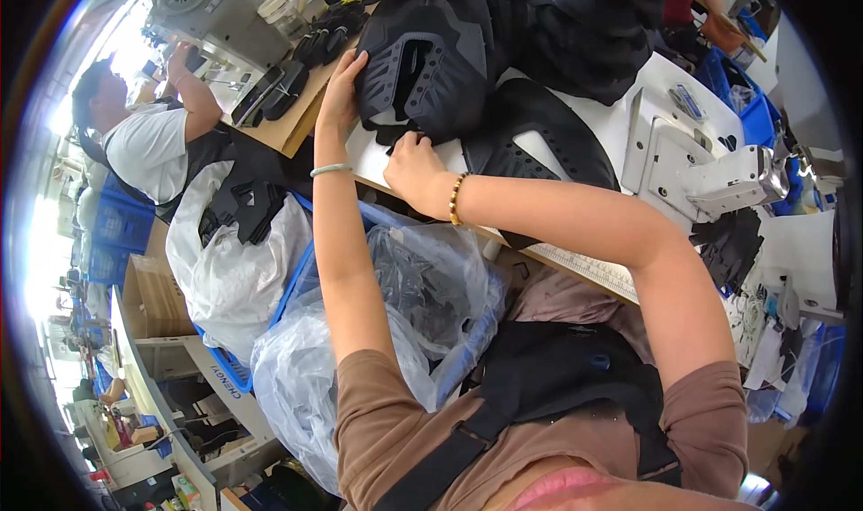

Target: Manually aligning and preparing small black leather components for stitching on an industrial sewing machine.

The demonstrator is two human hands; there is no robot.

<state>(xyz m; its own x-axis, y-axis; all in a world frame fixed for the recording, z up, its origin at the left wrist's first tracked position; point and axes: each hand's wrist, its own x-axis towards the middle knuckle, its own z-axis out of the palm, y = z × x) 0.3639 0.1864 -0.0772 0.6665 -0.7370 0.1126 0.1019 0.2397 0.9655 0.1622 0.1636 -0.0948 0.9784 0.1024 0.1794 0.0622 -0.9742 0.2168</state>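
Note:
A black moulded panel (pixel 422 71) with a long slot and rows of small holes lies at the table's far side. My left hand (pixel 338 93) grips its left edge, fingertips on the panel's surface. At the panel's lower edge, my right hand (pixel 416 171) is closed with the fingers pinched together. A small dark bit shows by those fingertips, but what they hold is hidden. To the right, another black perforated panel (pixel 562 129) lies flat on the white table (pixel 369 156). Behind them is a heap of black padded pieces (pixel 589 39).
A white sewing machine (pixel 719 178) stands at the right, with a measuring strip (pixel 575 266) along the table's front edge. Below my arms sits a blue crate lined with clear plastic (pixel 431 286). A white sack (pixel 238 277) holds black pieces. A co-worker (pixel 148 142) sits at the left.

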